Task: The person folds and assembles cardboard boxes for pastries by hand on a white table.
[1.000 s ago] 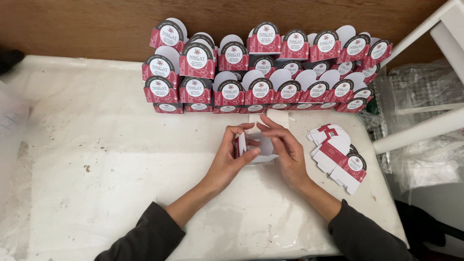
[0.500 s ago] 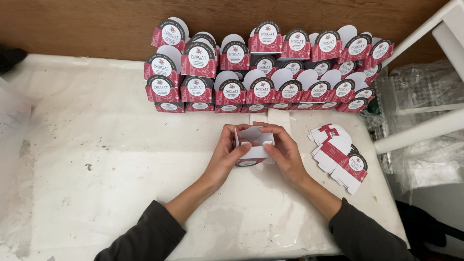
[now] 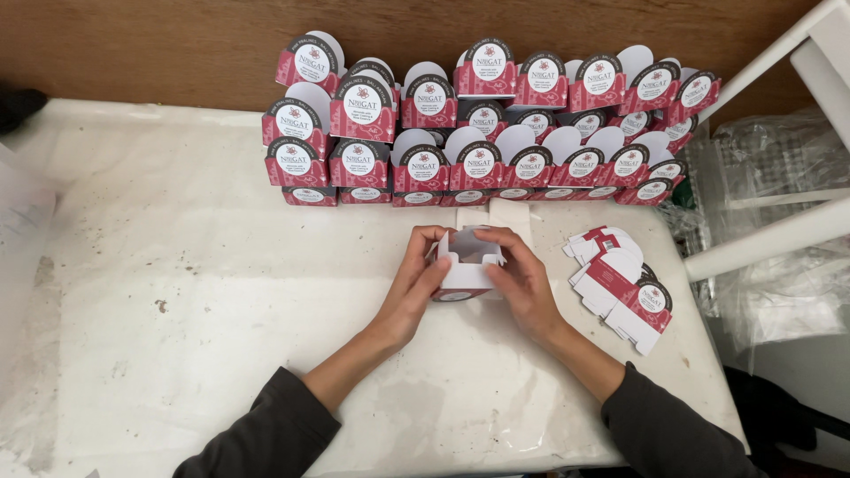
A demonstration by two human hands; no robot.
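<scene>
Both hands hold a small cardboard box (image 3: 467,265), white inside with a red printed face, in the middle of the white table (image 3: 177,292). My left hand (image 3: 416,281) grips its left side, thumb and fingers curled over the rim. Around its right side wraps my right hand (image 3: 524,276). The box stands open upward, its hollow showing. A fanned stack of flat, unfolded box blanks (image 3: 624,283) lies just right of my right hand.
Several rows of folded red-and-white boxes (image 3: 482,133) are stacked along the table's far edge against a brown wall. A white frame (image 3: 779,230) and clear plastic sheeting (image 3: 779,177) stand at the right. The table's left half is stained.
The flat blank held a second ago has been folded up into an open box shape. Both hands have closed in around its sides.
</scene>
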